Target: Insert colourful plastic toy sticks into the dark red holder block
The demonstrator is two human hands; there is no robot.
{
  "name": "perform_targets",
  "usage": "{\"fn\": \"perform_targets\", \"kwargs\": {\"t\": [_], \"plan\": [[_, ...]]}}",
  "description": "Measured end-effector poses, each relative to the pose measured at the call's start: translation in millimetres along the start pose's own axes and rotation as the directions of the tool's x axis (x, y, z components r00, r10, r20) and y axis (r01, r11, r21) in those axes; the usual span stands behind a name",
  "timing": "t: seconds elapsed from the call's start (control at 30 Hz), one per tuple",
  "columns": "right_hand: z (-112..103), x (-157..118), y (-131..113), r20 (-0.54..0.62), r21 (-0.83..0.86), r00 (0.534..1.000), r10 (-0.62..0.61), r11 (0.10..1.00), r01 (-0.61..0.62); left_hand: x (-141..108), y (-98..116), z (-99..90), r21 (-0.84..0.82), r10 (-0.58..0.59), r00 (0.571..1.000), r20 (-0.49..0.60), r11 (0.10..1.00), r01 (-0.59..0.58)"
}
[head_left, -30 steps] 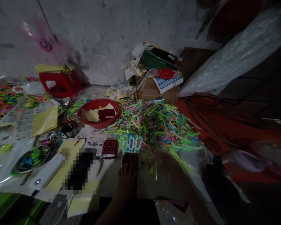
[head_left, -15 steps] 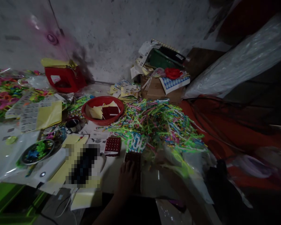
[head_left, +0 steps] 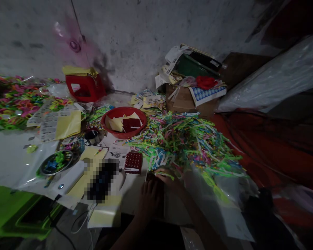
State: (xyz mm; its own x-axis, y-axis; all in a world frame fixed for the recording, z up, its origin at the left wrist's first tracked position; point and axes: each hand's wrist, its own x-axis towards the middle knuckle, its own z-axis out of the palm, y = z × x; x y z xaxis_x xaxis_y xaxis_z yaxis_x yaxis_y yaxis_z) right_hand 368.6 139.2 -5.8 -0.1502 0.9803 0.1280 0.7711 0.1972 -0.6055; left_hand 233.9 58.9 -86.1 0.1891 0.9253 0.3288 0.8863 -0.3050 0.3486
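My left hand (head_left: 149,194) lies with its fingers stretched flat on a long dark red board (head_left: 160,196) at the table's front edge. At the far end of that board, my right hand (head_left: 167,177) is closed around a thin yellow-green strip (head_left: 165,173). White and blue pieces (head_left: 160,158) lie just beyond the board. A big tangled heap of green, blue, white and pink strips (head_left: 182,135) spreads behind both hands. To the left sits a dark red block with rows of pale studs (head_left: 133,162). Dim light hides the fingertips.
A red basin (head_left: 104,121) holds papers and dark red pieces. Left stand a metal cup (head_left: 91,138), a dish of small green and blue parts (head_left: 56,162) and a white device (head_left: 71,177). A cardboard box (head_left: 181,100) stands at the back, and a plastic-wrapped roll (head_left: 271,76) leans right.
My right hand has come from the strips on the right to the board's far end, with a strip in it. My left hand stays on the board. The view has shifted left.
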Motion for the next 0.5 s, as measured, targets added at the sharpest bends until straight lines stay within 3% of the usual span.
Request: {"fn": "perform_targets", "kwargs": {"t": [0.17, 0.33, 0.5], "plan": [[1.4, 6.3, -13.1, 0.264, 0.147, 0.961, -0.082, 0.988, 0.043, -2.4, -3.3, 6.5, -0.009, 0.029, 0.999, -0.016, 1.000, -0.029], [-6.8, 21.3, -24.5, 0.307, -0.090, 0.951, 0.036, 0.996, -0.009, -3.6, -3.9, 11.1, 0.012, 0.011, 0.995, -0.098, 1.000, -0.010], [-6.5, 37.2, -40.8, 0.314, -0.271, 0.939, 0.140, 0.961, -0.053, -2.9, -2.6, 9.0, 0.025, 0.009, 0.996, -0.094, 1.000, -0.007]]}}
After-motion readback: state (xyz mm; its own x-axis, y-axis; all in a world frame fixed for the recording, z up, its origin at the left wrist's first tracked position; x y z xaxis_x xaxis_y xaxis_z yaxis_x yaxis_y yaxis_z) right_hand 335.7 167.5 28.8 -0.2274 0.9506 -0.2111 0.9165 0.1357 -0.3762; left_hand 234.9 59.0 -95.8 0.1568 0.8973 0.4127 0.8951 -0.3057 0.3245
